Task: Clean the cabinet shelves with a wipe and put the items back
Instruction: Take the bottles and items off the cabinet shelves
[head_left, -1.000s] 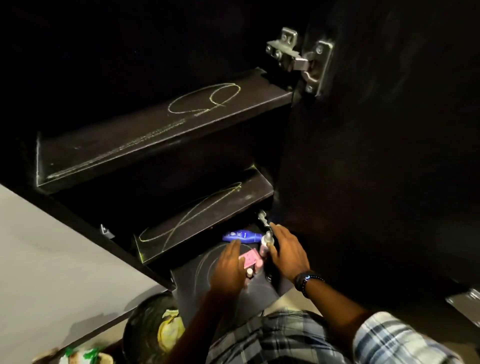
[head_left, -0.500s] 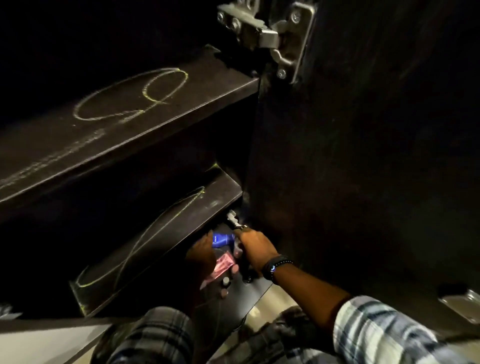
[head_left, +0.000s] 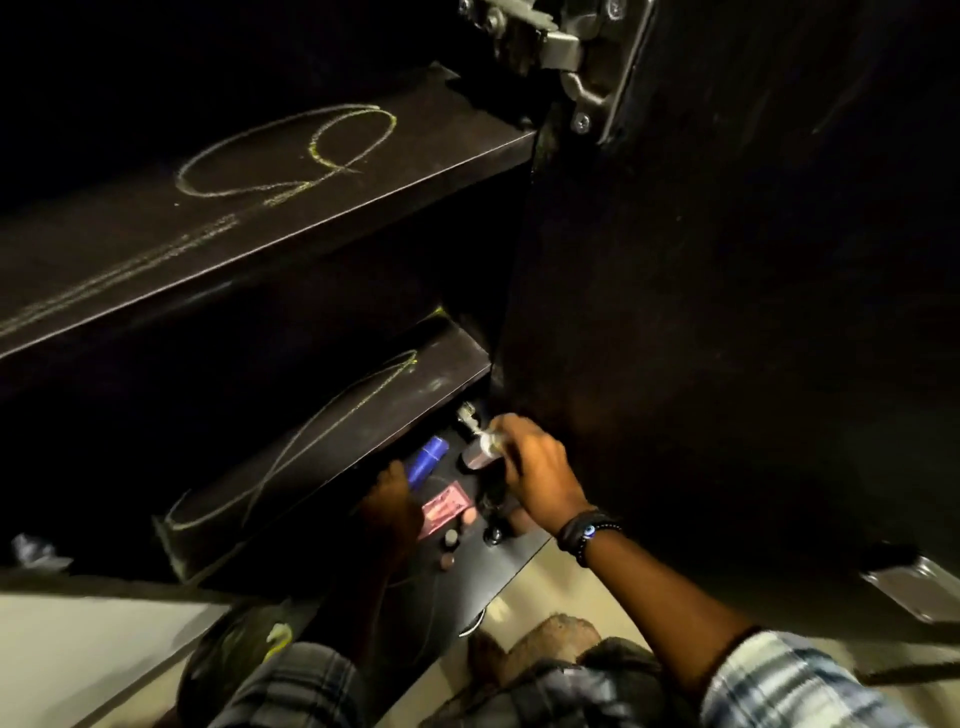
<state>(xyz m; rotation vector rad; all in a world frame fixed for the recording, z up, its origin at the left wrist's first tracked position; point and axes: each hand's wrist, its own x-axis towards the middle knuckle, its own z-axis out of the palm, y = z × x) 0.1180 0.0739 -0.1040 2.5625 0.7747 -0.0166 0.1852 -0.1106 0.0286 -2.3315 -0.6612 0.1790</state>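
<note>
As right hand (head_left: 540, 478) grips one small clear bottle (head_left: 480, 453), left hand (head_left: 390, 506) lies beside one blue plastic tube (head_left: 428, 457), its grip unclear.

One head-worn wide-angle camera looked forward and steeply down from above the person's arms, close into the open cabinet. Shelves (head_left: 291, 228) slanted across the left and the door (head_left: 727, 312) filled the right. The left hand (head_left: 389, 501) and right hand (head_left: 540, 473) sat low centre, above the floor (head_left: 561, 587).
</note>
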